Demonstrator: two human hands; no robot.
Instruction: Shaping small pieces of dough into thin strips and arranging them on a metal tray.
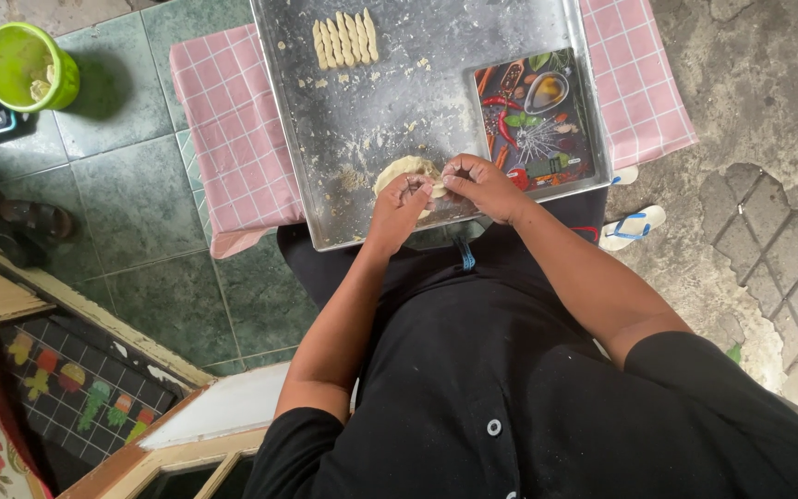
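I sit over a big metal tray [344, 129]. The tray lies on a pink checked cloth [233, 120], and it is dusty with flour.

My two hands are close together at the near edge of the tray. My left hand [401, 205] and my right hand [480, 185] both pinch a small bit of dough between their fingertips. The fingers are closed on it, and the two hands almost touch.

Just under my hands lies a round, pale lump of dough [401, 169]. My left hand covers part of it.

At the far end of the tray sits a row of little dough sticks [344, 39], side by side. On the right part of the tray lies a board with pictures of spices [534, 120].

A green cup [28, 65] stands on the green floor tiles, well apart from the tray. A white and blue sandal [632, 226] lies on the ground to my right.
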